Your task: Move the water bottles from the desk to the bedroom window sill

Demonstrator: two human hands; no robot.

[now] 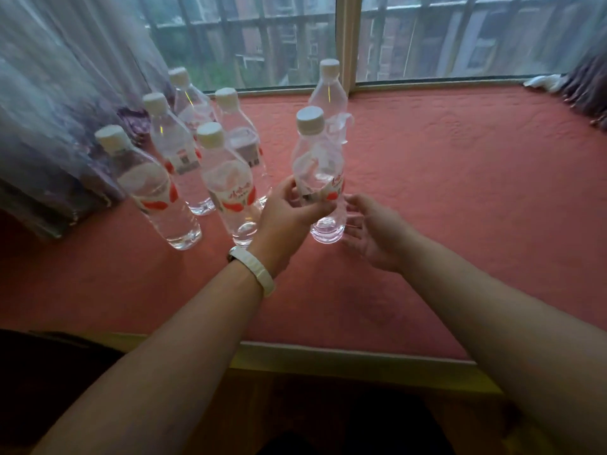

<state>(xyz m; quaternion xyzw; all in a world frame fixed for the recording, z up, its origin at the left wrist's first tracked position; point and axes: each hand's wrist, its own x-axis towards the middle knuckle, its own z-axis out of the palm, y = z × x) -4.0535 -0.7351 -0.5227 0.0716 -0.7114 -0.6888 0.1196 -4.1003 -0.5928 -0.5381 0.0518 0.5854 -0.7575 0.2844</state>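
The left hand wraps its fingers around the label of a water bottle standing upright on the red-cushioned window sill. The right hand hovers just beside it, fingers spread, empty. 5 bottles cluster to the left by the curtain; 1 more stands behind.

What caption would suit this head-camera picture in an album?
Left hand steadies the seventh water bottle on the pink-cushioned window sill; right hand open beside it.
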